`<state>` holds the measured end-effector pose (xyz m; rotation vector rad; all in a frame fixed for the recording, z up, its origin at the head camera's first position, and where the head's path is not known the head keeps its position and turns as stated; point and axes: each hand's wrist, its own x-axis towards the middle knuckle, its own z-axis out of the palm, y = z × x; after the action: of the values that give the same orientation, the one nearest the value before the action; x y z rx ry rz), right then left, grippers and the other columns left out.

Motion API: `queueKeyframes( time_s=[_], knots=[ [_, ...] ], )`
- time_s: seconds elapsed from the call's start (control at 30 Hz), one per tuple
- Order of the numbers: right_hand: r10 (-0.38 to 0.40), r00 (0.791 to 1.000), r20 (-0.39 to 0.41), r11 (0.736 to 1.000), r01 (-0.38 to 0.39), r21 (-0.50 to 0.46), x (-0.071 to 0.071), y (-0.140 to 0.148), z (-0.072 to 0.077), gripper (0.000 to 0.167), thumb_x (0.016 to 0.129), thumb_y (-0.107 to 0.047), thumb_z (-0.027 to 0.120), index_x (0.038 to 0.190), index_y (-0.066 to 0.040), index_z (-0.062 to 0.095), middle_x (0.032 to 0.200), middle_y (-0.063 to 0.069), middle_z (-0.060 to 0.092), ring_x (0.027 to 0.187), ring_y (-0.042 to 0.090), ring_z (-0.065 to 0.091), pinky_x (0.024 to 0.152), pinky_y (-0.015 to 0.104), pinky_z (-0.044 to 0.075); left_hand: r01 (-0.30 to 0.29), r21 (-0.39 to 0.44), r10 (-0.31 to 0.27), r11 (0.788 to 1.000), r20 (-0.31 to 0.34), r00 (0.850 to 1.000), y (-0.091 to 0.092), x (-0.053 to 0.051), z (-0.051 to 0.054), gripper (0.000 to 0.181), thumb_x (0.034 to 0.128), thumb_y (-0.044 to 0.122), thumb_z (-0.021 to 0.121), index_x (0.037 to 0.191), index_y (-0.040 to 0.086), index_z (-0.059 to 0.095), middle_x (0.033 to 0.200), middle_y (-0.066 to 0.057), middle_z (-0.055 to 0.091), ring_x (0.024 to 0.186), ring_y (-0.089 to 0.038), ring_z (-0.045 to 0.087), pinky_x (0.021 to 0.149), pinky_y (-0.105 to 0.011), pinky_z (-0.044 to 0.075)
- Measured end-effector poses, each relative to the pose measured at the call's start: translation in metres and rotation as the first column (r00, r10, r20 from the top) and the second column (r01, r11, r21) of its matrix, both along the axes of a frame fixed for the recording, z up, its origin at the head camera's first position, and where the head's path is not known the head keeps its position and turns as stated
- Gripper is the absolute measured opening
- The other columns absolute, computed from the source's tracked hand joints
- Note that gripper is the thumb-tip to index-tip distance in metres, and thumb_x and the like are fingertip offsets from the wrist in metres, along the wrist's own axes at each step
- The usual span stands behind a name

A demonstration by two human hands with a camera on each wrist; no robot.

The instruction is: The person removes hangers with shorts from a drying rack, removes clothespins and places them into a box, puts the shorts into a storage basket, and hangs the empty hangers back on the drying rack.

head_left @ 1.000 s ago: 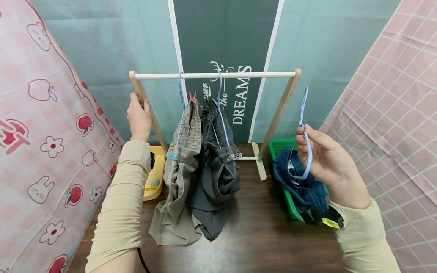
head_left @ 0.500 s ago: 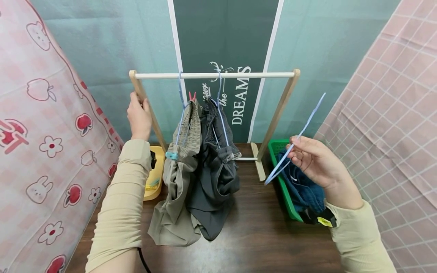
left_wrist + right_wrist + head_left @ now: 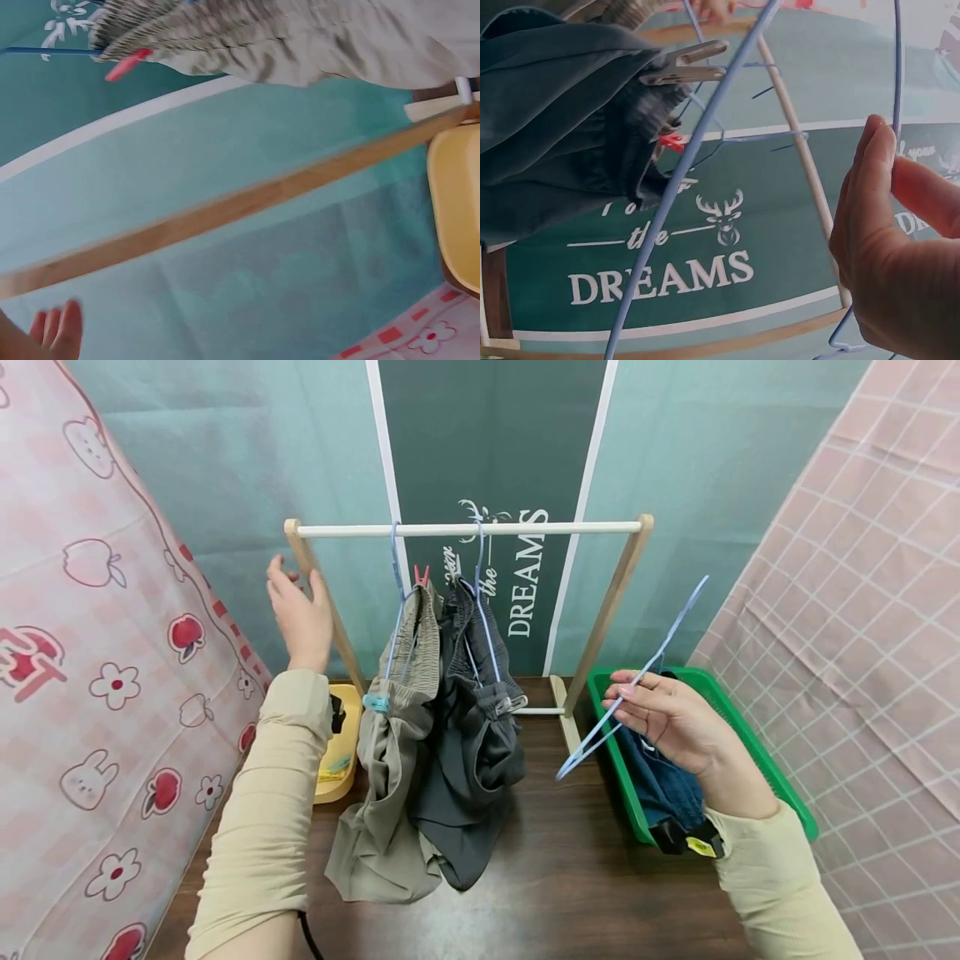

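My right hand (image 3: pixel 678 722) pinches a light blue clothes hanger (image 3: pixel 678 620) between thumb and fingers, to the right of the dark trousers. The hanger is bare and tilted, its hook pointing up to the right. My left hand (image 3: pixel 300 622) is beside the left post (image 3: pixel 341 631) of a wooden clothes rack, its fingers spread; the left wrist view shows its fingertips (image 3: pixel 70 324) apart from the post. From the rack's white bar (image 3: pixel 555 528) hang grey-beige trousers (image 3: pixel 390 777) and dark grey trousers (image 3: pixel 468 768) on blue hangers. A blue clip (image 3: pixel 377 703), a red clothespin (image 3: pixel 422 576) and a grey clip (image 3: pixel 512 704) grip their waistbands.
Below my right hand stands a green basket (image 3: pixel 759 752) with blue jeans (image 3: pixel 656 785) in it. A yellow bin (image 3: pixel 341 789) with small yellow items sits behind the left forearm. Patterned cloths (image 3: pixel 187 710) hang at the sides, a teal one behind the rack.
My right hand has moved left with the hanger, which has turned to slant down to the left. My left hand has loosened from the rack post and spread its fingers.
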<state>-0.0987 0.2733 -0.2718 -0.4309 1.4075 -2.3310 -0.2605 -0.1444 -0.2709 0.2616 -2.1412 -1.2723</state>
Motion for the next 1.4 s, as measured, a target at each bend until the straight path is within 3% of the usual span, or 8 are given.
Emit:
queueKeyframes(
  time_s=[0.13,0.27,0.5,0.77,0.93,1.17,1.27,1.4],
  knots=[
    [-0.081,0.994,0.068,0.994,0.076,0.079,0.000,0.003,-0.005,0.066,0.097,0.003,0.046,0.151,-0.005,0.009,0.104,0.003,0.072,0.091,0.014,0.072,0.078,0.020,0.057,-0.040,0.018,0.041,0.999,-0.091,0.995,0.009,0.007,0.010,0.046,0.1019,0.032,0.037,0.144,0.015,0.030,0.127,-0.009,0.045,0.118,-0.021,0.046,0.096,-0.031,0.042],
    [-0.118,0.987,0.106,0.984,0.102,0.144,0.001,0.011,-0.015,0.097,0.094,0.006,0.050,0.146,-0.007,-0.031,0.106,0.000,0.072,0.091,0.014,0.072,0.077,0.020,0.057,0.009,0.010,-0.007,1.000,-0.166,0.986,0.024,0.018,0.022,0.041,0.1019,0.026,0.038,0.141,0.013,0.035,0.125,-0.009,0.048,0.115,-0.019,0.049,0.095,-0.029,0.045],
    [-0.203,0.978,0.042,0.919,0.175,0.354,0.005,0.047,-0.047,0.050,0.094,0.005,0.052,0.133,-0.018,0.033,0.096,-0.005,0.070,0.089,0.009,0.070,0.079,0.019,0.056,0.182,-0.169,-0.223,0.969,-0.268,0.937,0.071,0.044,0.040,0.036,0.0969,0.007,0.043,0.132,0.000,0.046,0.117,-0.018,0.057,0.110,-0.026,0.055,0.096,-0.032,0.048],
    [-0.251,0.968,0.003,0.856,0.220,0.469,0.015,0.090,-0.074,0.038,0.094,0.001,0.054,0.115,-0.030,0.048,0.092,-0.008,0.069,0.085,0.006,0.070,0.076,0.017,0.056,0.349,-0.330,-0.436,0.877,-0.243,0.866,0.117,0.083,0.052,0.033,0.0953,0.004,0.044,0.127,0.000,0.052,0.112,-0.017,0.060,0.100,-0.027,0.058,0.082,-0.036,0.050],
    [-0.322,0.947,-0.020,0.803,0.284,0.524,0.023,0.110,-0.086,0.039,0.095,0.001,0.053,0.106,-0.036,0.055,0.088,-0.010,0.069,0.080,0.004,0.069,0.071,0.016,0.056,0.446,-0.398,-0.546,0.802,-0.184,0.817,0.137,0.102,0.053,0.030,0.0952,0.005,0.045,0.123,0.001,0.055,0.112,-0.013,0.061,0.100,-0.024,0.057,0.085,-0.033,0.049],
    [-0.467,0.883,-0.055,0.810,0.452,0.374,0.035,0.138,-0.109,0.042,0.096,0.003,0.046,0.098,-0.033,0.067,0.082,-0.008,0.070,0.077,0.001,0.068,0.069,0.012,0.054,0.555,-0.496,-0.645,0.668,-0.012,0.764,0.167,0.130,0.045,0.030,0.0961,0.010,0.046,0.124,0.008,0.057,0.116,-0.005,0.062,0.104,-0.017,0.057,0.083,-0.030,0.051],
    [-0.585,0.791,-0.178,0.628,0.581,0.517,0.042,0.147,-0.111,0.042,0.100,-0.002,0.041,0.102,-0.035,0.066,0.077,-0.020,0.068,0.073,-0.007,0.062,0.065,0.008,0.050,0.594,-0.513,-0.670,0.619,0.050,0.741,0.181,0.140,0.039,0.029,0.0966,0.011,0.047,0.123,0.010,0.058,0.116,-0.004,0.062,0.101,-0.016,0.059,0.076,-0.028,0.053],
    [-0.654,0.643,-0.399,0.158,0.631,0.759,0.051,0.154,-0.102,0.031,0.102,-0.017,0.042,0.122,-0.028,0.063,0.068,-0.043,0.053,0.066,-0.020,0.048,0.054,0.009,0.039,0.647,-0.528,-0.706,0.550,0.118,0.698,0.204,0.151,0.023,0.027,0.0965,0.012,0.047,0.121,0.012,0.060,0.114,-0.001,0.064,0.094,-0.013,0.059,0.068,-0.022,0.050]
  ],
)
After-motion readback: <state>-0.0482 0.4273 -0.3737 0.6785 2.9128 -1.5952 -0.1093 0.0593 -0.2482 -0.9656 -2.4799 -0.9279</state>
